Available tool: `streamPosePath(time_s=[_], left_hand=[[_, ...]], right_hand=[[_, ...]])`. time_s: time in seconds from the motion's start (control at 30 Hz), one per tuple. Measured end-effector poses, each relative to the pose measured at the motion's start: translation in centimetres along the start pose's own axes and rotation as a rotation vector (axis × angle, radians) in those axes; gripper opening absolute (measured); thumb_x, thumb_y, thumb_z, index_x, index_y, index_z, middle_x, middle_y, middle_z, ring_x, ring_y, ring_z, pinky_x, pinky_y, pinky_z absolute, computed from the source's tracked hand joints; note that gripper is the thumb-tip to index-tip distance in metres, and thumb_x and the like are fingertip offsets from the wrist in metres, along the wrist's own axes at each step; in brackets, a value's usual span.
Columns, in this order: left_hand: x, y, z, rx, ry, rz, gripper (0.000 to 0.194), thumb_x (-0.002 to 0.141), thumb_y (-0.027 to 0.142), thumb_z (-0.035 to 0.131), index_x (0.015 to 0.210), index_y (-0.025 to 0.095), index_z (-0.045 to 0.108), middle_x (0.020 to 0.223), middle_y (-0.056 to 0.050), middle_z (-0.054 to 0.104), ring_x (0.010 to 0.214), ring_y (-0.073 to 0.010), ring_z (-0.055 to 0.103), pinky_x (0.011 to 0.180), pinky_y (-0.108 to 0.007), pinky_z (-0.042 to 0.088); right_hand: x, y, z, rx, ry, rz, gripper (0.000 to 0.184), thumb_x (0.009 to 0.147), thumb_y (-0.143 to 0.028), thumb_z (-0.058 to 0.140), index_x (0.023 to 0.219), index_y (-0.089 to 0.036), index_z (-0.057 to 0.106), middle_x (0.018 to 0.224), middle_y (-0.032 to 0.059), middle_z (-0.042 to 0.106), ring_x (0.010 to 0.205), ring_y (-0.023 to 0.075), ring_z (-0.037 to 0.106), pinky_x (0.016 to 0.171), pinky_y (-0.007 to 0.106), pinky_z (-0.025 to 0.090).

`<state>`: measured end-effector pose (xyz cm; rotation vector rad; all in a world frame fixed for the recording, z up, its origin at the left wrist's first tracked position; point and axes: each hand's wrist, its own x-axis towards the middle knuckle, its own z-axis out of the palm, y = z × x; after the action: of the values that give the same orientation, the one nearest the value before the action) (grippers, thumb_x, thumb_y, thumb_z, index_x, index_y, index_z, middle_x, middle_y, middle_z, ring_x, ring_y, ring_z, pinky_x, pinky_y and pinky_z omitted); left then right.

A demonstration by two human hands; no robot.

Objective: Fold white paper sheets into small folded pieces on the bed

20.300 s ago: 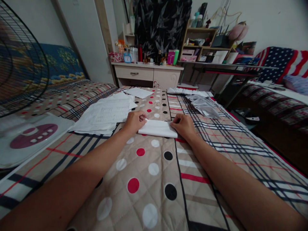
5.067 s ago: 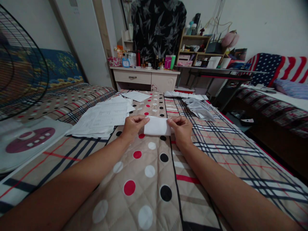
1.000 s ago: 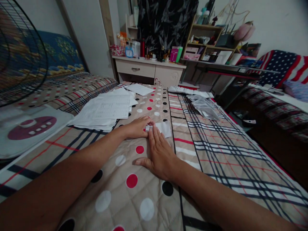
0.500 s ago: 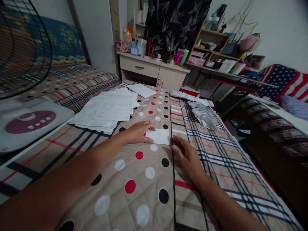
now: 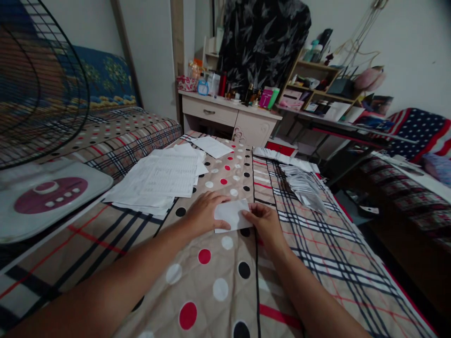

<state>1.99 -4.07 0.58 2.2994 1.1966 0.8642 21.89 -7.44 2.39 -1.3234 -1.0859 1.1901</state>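
A small white piece of paper [image 5: 232, 213], blank on top, is held between both my hands over the dotted bedspread [image 5: 220, 288]. My left hand [image 5: 205, 213] grips its left end, thumb on top along the near edge and the other fingers at the far side. My right hand [image 5: 264, 220] pinches the right end between thumb and forefinger. Beyond my left hand lies a loose pile of printed sheets [image 5: 162, 173], with a separate white sheet [image 5: 213, 147] farther back. Off to the right is a fanned stack of thin pale slips [image 5: 303, 185].
A folded white strip [image 5: 271, 154] lies behind the slips. At the left stand a fan [image 5: 42, 84] and its white base [image 5: 102, 176]. A cluttered dresser [image 5: 211, 111] is beyond the bed, with a shelf desk [image 5: 317, 103] to its right.
My right hand has moved left and closed on the paper's right end. The paper now looks tilted, its right end higher. The camera view has shifted slightly upward.
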Motion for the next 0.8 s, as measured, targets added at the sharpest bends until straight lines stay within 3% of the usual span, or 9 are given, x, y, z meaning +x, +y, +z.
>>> streamPosePath(time_s=[0.1,0.17,0.3,0.43,0.57,0.8], left_hand=[[0.2,0.1,0.2,-0.189,0.066,-0.147,0.034,0.067,0.035,0.077,0.096,0.018,0.069,0.096,-0.006,0.07,0.089,-0.0233,0.063,0.08,-0.034,0.048],[0.3,0.3,0.1,-0.398,0.136,-0.265,0.019,0.075,0.03,0.069,0.087,0.016,0.07,0.085,-0.005,0.072,0.076,-0.0194,0.065,0.069,-0.029,0.049],[0.4,1.0,0.0,-0.742,0.255,-0.408,0.023,0.072,0.033,0.071,0.08,0.012,0.067,0.077,-0.007,0.072,0.066,-0.0175,0.066,0.06,-0.025,0.049],[0.4,1.8,0.2,-0.884,0.153,-0.462,0.027,0.066,0.034,0.076,0.076,0.011,0.066,0.073,-0.007,0.072,0.062,-0.0161,0.065,0.059,-0.025,0.05],[0.1,2.7,0.3,-0.923,0.025,-0.446,0.032,0.064,0.037,0.078,0.078,0.011,0.067,0.077,-0.007,0.072,0.065,-0.0168,0.066,0.062,-0.026,0.051],[-0.2,3.2,-0.2,-0.781,0.127,-0.341,0.034,0.078,0.043,0.067,0.064,0.013,0.059,0.057,0.002,0.052,0.051,-0.008,0.047,0.047,-0.019,0.035]], right_hand=[[0.3,-0.6,1.0,0.129,0.002,-0.013,0.028,0.06,-0.034,0.081,0.077,-0.015,0.069,0.071,0.0019,0.066,0.059,0.0114,0.053,0.055,0.023,0.039],[0.4,-0.8,1.5,0.188,0.026,-0.039,0.03,0.064,-0.037,0.08,0.082,-0.016,0.07,0.075,0.0019,0.067,0.059,0.0106,0.052,0.054,0.022,0.039],[0.1,-0.4,1.6,0.208,0.036,-0.078,0.027,0.068,-0.04,0.078,0.077,-0.017,0.067,0.064,-0.0018,0.059,0.052,0.0078,0.043,0.049,0.02,0.032],[-0.2,0.1,1.3,0.215,0.052,-0.116,0.029,0.074,-0.042,0.073,0.066,-0.017,0.061,0.056,-0.0038,0.049,0.051,0.0082,0.039,0.048,0.021,0.029],[-0.6,0.3,1.0,0.236,0.009,-0.098,0.03,0.075,-0.042,0.071,0.064,-0.018,0.057,0.055,-0.0042,0.044,0.05,0.0092,0.037,0.047,0.022,0.029],[-1.2,0.6,0.9,0.128,-0.153,-0.109,0.033,0.077,-0.039,0.068,0.06,-0.017,0.05,0.058,-0.0041,0.04,0.054,0.0091,0.036,0.05,0.022,0.028]])
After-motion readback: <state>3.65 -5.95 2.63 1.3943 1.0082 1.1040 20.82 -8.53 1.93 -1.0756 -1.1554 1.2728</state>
